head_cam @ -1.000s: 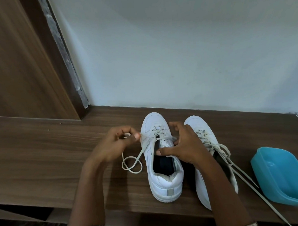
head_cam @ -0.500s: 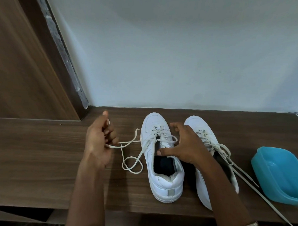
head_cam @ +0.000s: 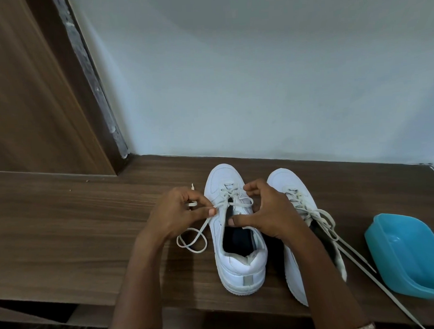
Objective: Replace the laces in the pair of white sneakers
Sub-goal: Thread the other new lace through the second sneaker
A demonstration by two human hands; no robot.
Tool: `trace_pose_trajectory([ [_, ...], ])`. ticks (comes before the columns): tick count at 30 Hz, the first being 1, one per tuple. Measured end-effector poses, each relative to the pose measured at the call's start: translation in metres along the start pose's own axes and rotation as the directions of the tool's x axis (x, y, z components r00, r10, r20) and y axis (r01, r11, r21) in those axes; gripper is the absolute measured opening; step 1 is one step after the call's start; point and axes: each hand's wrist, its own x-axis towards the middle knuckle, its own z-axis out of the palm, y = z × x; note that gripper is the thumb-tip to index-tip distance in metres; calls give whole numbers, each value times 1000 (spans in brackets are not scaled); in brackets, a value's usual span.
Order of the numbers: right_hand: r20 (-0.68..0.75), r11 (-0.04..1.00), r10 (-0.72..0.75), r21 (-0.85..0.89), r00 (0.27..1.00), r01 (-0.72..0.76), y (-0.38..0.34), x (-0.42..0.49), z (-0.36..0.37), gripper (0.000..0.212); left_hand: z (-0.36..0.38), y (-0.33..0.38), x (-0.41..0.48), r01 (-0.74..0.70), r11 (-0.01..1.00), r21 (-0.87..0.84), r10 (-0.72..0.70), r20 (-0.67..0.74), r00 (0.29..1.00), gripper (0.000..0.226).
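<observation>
Two white sneakers stand side by side on the wooden shelf, toes toward the wall. My left hand pinches the off-white lace of the left sneaker beside its left eyelets; the lace loops loosely on the wood below the hand. My right hand holds the same sneaker's right side, thumb on the tongue edge and fingers curled over the upper. The right sneaker is partly hidden by my right forearm; its laces trail toward the front right.
A light blue plastic tub sits at the right end of the shelf, close to the trailing laces. A wooden panel rises at the left and a pale wall runs behind the shoes. The shelf's front edge lies just below the heels.
My left hand, which had pulled the lace out to the left, has come back to the left sneaker's eyelets. My right hand has stayed on the sneaker.
</observation>
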Motion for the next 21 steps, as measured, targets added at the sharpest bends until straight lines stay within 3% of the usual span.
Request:
trace_pose_trajectory([
  [3,4,1000,6,5,1000,-7,0,0,1,87,2,1,2,20,964,-264,-14,23,1000,10],
  [5,2,1000,11,4,1000,-11,0,0,1,88,4,6,3,38,880,-473,-32,21,999,9],
  [9,3,1000,14,7,1000,-14,1,0,1,87,4,19,5,30,582,-813,-107,-40,993,14],
  [13,-4,999,14,28,1000,-14,1,1,2,81,7,21,8,28,336,-941,-271,-69,960,27],
  [16,-13,1000,-8,28,1000,9,3,1,3,72,14,21,13,62,323,-944,-318,-47,947,30],
  [21,26,994,-90,-66,996,92,3,1,5,76,21,25,14,212,547,-809,-399,-29,917,27],
])
